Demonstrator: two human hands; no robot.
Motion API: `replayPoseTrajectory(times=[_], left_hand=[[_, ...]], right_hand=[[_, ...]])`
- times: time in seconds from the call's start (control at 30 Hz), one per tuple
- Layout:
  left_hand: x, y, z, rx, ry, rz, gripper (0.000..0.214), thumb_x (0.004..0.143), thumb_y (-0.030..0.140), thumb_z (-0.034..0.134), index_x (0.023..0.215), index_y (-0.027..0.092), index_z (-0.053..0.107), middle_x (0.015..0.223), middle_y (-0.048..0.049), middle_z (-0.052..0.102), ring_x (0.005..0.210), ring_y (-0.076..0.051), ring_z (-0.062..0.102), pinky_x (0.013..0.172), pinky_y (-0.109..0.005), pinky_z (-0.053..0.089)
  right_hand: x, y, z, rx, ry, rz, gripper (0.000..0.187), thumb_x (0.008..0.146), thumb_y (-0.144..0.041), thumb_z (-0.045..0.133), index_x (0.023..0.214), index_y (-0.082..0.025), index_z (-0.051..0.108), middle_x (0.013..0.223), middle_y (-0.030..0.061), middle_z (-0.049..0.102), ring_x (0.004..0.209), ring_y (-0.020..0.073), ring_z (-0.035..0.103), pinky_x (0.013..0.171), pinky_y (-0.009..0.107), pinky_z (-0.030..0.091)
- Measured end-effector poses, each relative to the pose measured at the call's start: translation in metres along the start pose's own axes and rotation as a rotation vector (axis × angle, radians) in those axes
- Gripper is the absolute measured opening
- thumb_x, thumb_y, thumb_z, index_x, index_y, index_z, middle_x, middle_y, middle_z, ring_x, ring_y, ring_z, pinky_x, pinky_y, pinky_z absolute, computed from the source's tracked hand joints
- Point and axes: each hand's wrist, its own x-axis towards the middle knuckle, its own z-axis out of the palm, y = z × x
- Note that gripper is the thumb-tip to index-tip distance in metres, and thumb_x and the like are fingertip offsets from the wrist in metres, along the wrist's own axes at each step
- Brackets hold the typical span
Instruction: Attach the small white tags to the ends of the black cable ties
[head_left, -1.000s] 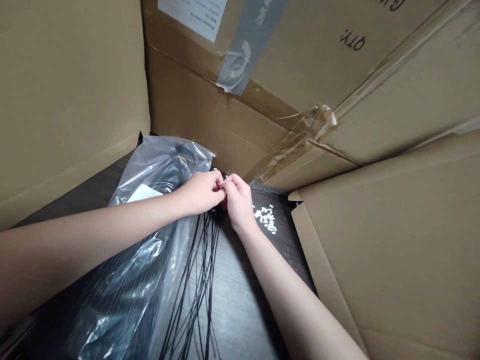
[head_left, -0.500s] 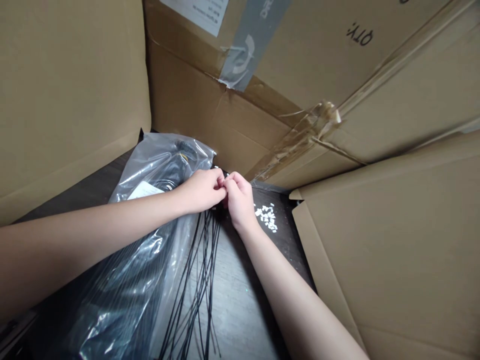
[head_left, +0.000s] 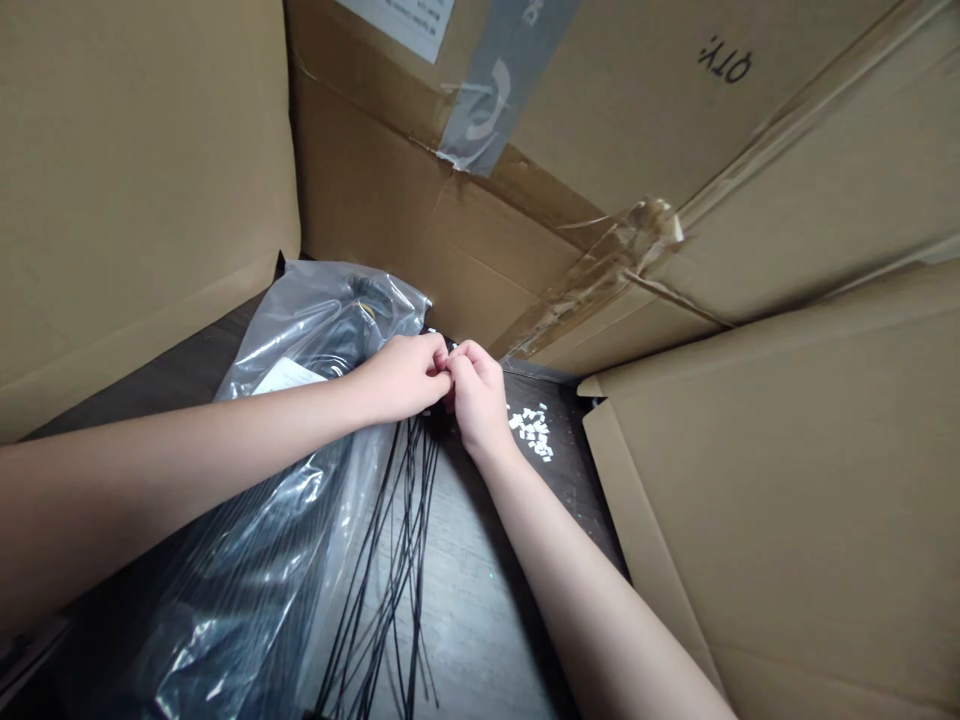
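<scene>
My left hand (head_left: pixel 401 376) and my right hand (head_left: pixel 475 395) meet fingertip to fingertip over the far end of a bundle of thin black cables (head_left: pixel 401 560). Both hands are closed in a pinch; what sits between the fingers is too small to make out. The cables fan out toward me across the dark tabletop (head_left: pixel 487 620). A clear plastic bag (head_left: pixel 292 480) full of more black cables lies under my left forearm, with a white label (head_left: pixel 283 377) on it. A small heap of white bits (head_left: pixel 534 433) lies just right of my right hand.
Cardboard boxes wall in the work spot: one on the left (head_left: pixel 135 170), a taped one behind (head_left: pixel 525 150), and flattened flaps on the right (head_left: pixel 787 480). Torn clear tape (head_left: pixel 630 245) hangs off the back box.
The hands have stayed pinched together at the cable ends, with only slight finger motion. The view has shifted a little, so everything sits slightly higher in frame.
</scene>
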Motion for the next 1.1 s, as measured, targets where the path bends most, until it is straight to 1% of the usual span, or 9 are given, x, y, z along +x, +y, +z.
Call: replayPoseTrajectory(times=[0.4, 1.1], left_hand=[[0.0002, 0.0006, 0.0003, -0.018, -0.011, -0.014, 0.01, 0.081, 0.013, 0.058, 0.076, 0.02, 0.052, 0.071, 0.0022, 0.063, 0.07, -0.016, 0.059, 0.067, -0.028, 0.039], [0.0002, 0.0002, 0.0005, -0.002, -0.009, -0.014, 0.006, 0.081, 0.015, 0.057, 0.078, 0.02, 0.055, 0.074, 0.0009, 0.067, 0.074, -0.018, 0.063, 0.068, -0.028, 0.041]], right_hand=[[-0.0014, -0.0018, 0.0001, 0.006, 0.001, 0.011, 0.016, 0.076, -0.029, 0.05, 0.063, -0.024, 0.041, 0.055, -0.0058, 0.04, 0.055, 0.0115, 0.037, 0.052, 0.026, 0.029], [-0.0014, -0.0025, -0.0001, 0.001, -0.001, 0.006, 0.018, 0.078, -0.028, 0.05, 0.063, -0.024, 0.04, 0.055, -0.0055, 0.039, 0.055, 0.0117, 0.037, 0.052, 0.026, 0.03]])
